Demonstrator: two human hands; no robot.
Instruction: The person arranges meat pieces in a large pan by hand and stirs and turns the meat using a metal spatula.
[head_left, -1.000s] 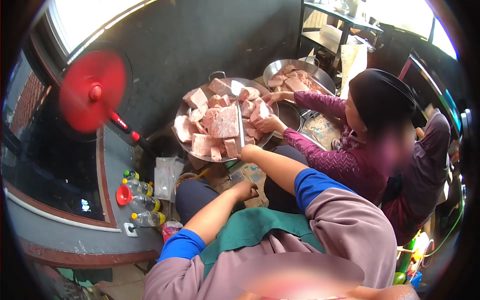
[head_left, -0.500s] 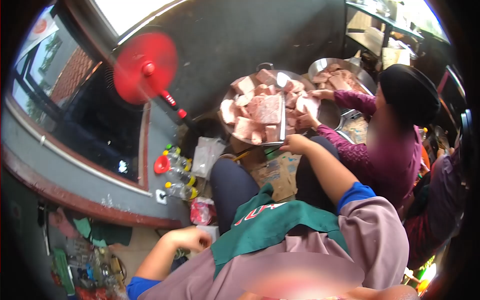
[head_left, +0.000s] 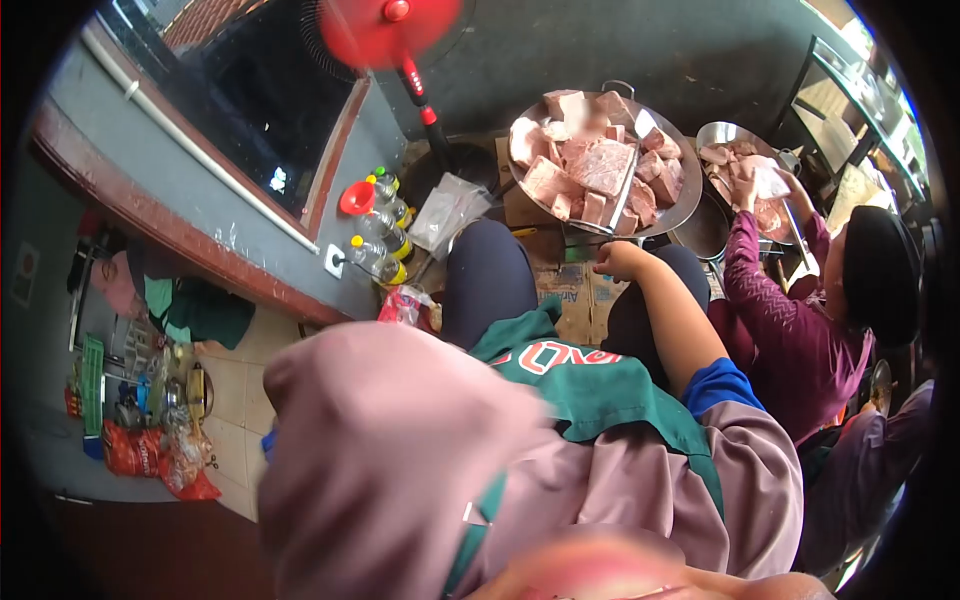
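The right hand (head_left: 625, 260) is near the lower rim of the large pan (head_left: 685, 208), its fingers curled, close to the lower end of the spatula (head_left: 627, 187). Whether it grips the handle, I cannot tell. The left hand is out of sight; its grip cannot be told.

The spatula lies lengthwise over the meat (head_left: 600, 166) in the large pan, beside a broad, flat-topped block. The pieces are pink, thick-cut and heaped unevenly. Below the pan, between the person's dark-clad knees, is printed cardboard (head_left: 572, 308).

To the right, a pot (head_left: 703, 228) sits between the large pan and the small pan (head_left: 718, 133), which also holds meat. A co-worker (head_left: 790, 330) in a purple top has both hands over the small pan, at a pale piece. A shelf (head_left: 850, 110) stands behind.

To the left of the large pan are clear plastic bags (head_left: 450, 212), then bottles (head_left: 376, 257) with yellow and green caps by the wall, and a red funnel (head_left: 357, 198) among them. The red fan (head_left: 390, 28) stands above these, its blades blurred. At the far left are a green basket (head_left: 92, 385) and red bags (head_left: 132, 449).
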